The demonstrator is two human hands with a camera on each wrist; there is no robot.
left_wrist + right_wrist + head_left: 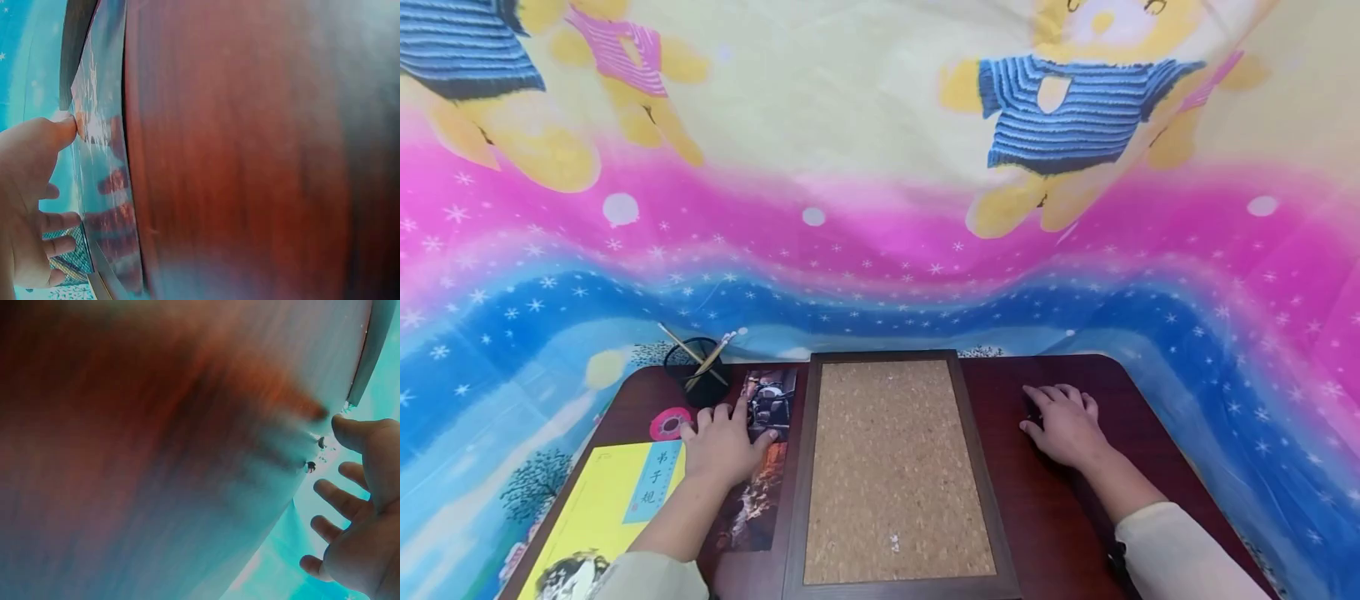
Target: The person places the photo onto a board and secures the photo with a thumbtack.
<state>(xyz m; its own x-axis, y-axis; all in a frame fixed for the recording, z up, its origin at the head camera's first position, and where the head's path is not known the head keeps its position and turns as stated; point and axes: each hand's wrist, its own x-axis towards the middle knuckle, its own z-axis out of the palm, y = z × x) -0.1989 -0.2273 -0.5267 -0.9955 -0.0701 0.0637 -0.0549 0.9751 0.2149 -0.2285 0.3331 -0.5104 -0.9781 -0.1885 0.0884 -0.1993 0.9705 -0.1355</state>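
Note:
My left hand (721, 450) is spread palm down over the left side of the table, its thumb and index finger at glossy picture prints (772, 408). In the left wrist view the thumb tip (66, 130) is right at the edge of a shiny print (103, 162). A framed cork board (895, 467) lies between the hands. To its right, my right hand (1064, 427) hangs over the dark red table (1000, 400) with loosely bent fingers. The right wrist view shows the right hand (362, 506) with fingers apart and nothing between them.
A black mesh cup (707, 387) with several thin sticks stands at the back left. Near it lie a pink ring-shaped roll (670, 423) and a yellow book (598, 492) with a blue title strip. A patterned curtain (865, 233) hangs behind the table and at its sides.

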